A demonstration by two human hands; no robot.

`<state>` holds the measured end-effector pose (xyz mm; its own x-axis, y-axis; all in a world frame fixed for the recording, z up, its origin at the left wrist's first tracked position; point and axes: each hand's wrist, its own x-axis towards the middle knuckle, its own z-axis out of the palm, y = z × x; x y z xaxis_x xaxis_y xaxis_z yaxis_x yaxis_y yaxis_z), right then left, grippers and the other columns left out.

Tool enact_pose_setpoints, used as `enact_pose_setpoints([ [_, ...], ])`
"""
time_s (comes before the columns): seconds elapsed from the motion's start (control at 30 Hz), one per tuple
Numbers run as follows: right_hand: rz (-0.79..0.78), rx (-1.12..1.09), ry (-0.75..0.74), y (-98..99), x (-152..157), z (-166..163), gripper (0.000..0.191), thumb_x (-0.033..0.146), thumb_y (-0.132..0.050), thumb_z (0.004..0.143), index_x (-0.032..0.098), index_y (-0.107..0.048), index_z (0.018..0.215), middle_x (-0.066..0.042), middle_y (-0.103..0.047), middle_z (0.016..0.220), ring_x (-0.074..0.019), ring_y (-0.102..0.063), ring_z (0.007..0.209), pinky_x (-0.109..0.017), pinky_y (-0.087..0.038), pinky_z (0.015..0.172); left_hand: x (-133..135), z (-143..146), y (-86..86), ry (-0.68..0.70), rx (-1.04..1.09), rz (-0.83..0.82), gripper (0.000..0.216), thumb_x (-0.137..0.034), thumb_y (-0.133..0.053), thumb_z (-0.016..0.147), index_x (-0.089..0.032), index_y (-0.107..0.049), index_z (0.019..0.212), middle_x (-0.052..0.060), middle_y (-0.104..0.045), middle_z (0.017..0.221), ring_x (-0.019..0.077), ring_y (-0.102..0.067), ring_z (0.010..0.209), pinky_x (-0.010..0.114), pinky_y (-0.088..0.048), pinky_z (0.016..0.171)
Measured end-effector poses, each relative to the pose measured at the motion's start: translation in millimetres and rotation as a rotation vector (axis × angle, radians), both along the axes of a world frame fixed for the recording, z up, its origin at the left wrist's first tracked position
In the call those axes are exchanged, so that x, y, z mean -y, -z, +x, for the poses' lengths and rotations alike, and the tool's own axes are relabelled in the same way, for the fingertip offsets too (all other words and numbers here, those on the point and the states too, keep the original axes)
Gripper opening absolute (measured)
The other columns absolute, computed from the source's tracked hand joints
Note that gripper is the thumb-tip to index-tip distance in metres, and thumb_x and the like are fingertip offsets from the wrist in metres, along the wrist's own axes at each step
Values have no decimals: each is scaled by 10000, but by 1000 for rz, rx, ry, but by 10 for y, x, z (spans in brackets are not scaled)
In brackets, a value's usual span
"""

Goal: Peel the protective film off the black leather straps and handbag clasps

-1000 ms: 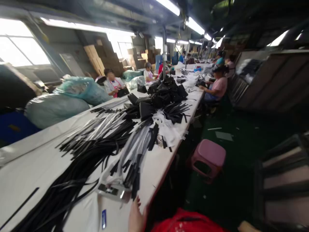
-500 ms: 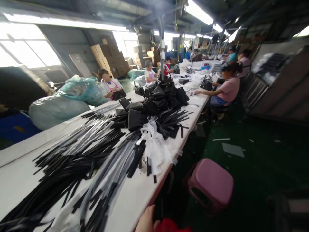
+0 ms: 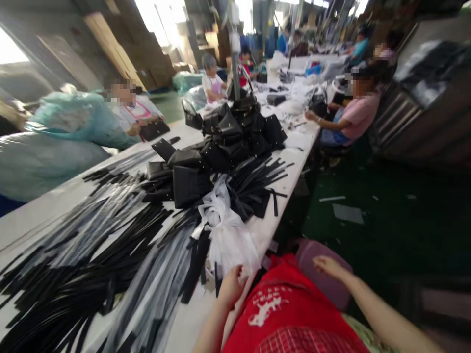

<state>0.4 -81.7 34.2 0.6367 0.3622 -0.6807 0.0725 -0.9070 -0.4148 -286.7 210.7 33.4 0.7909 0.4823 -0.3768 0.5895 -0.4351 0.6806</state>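
Observation:
My left hand [image 3: 231,285] rests on the near edge of the long white table [image 3: 47,208], touching the bottom of a white plastic bag bundle [image 3: 228,235]. Its fingers are curled and I cannot see anything held in them. My right hand [image 3: 328,266] hangs open over a pink plastic stool [image 3: 331,287] beside the table, just above its seat. Long black straps [image 3: 88,264] and clear-wrapped strips [image 3: 162,289] lie spread across the table to the left. A heap of black bags [image 3: 228,142] sits further along.
Other people sit along both sides of the table further away, one in a pink shirt [image 3: 358,115] on the right. Large pale green sacks [image 3: 55,132] stand at the left. Green floor [image 3: 386,206] with paper scraps lies to the right, beside dark shelving [image 3: 423,127].
The view has moved forward along the table and tilted down. My left hand has come up to the white bag bundle, and my right arm has come into view over the pink stool.

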Motion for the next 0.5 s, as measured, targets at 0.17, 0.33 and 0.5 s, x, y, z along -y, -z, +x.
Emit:
enact_pose_setpoints([
  [0.17, -155, -222, 126, 433, 147, 579, 319, 362, -579, 951, 155, -596, 1194, -86, -616, 1184, -205, -625, 1006, -408, -547, 858, -71, 257, 135, -17, -80, -34, 512, -386, -455, 866, -70, -540, 1259, 189, -665, 1156, 257, -654, 1079, 426, -491, 984],
  [0.33, -216, -282, 221, 959, 47, 1724, 341, 361, -590, 945, 152, -584, 1214, -92, -610, 1194, -208, -625, 1008, -411, -549, 853, -21, 954, 175, -161, 5, 16, 443, -418, -494, 864, -105, -612, 1155, 164, -711, 1040, 255, -702, 944, 425, -555, 883],
  [0.5, -233, -281, 374, 1494, 339, 2368, 347, 361, -590, 945, 151, -580, 1221, -95, -607, 1199, -208, -625, 1009, -410, -550, 853, -9, 1960, 78, -68, -16, 97, 383, -385, -488, 901, -130, -607, 1162, 159, -710, 1049, 250, -702, 910, 425, -577, 838],
])
